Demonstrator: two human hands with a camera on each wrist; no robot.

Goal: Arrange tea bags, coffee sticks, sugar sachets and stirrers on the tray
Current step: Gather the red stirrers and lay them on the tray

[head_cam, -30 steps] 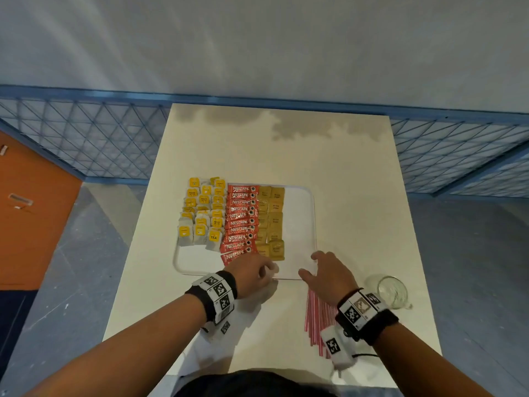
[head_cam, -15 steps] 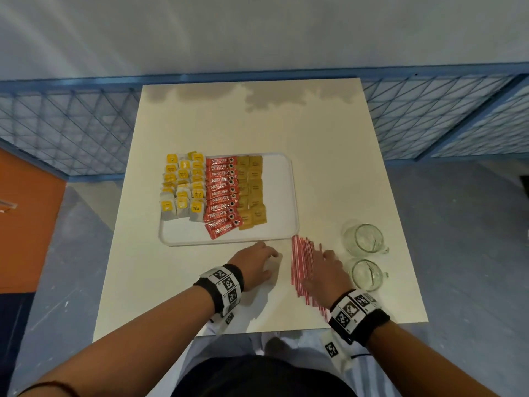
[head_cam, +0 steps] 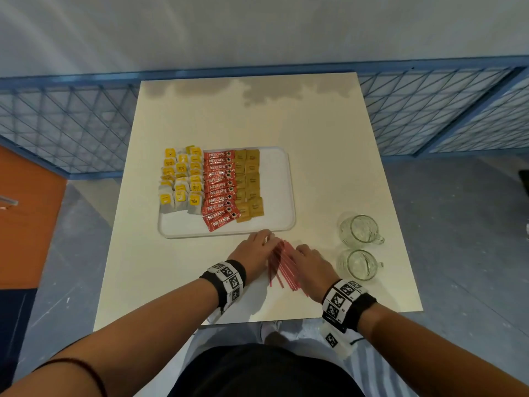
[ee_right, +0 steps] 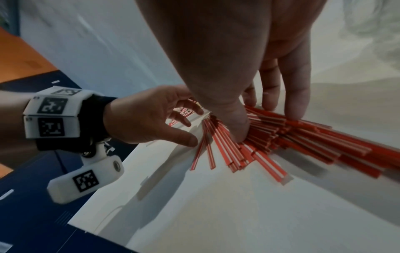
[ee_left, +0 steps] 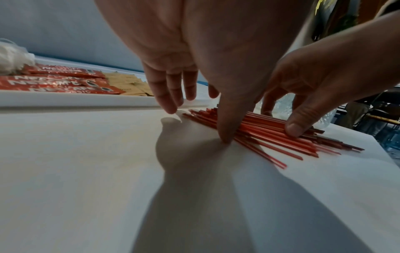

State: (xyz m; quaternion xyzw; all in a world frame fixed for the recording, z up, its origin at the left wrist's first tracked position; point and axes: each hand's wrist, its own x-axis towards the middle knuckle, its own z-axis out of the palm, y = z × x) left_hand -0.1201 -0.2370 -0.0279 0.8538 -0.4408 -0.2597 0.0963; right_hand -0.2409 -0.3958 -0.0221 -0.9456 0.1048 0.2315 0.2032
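A white tray holds rows of yellow-tagged tea bags, red coffee sticks and tan sugar sachets. A pile of red stirrers lies on the table just in front of the tray's right corner. My left hand is at the pile's left side, fingers straight, with its thumb pressing on the near stirrers. My right hand is at the pile's right side. Its thumb rests on top of the stirrers and its fingertips touch the far side. Neither hand lifts anything.
Two empty glass mugs stand right of the stirrers, close to my right hand. The tray's right third is bare. The cream table ends at a blue mesh fence at the back; its front edge is just below my wrists.
Both hands drew back from the tray's front edge to the stirrer pile. The left hand moved right until it met the pile's left side. The view shifted.
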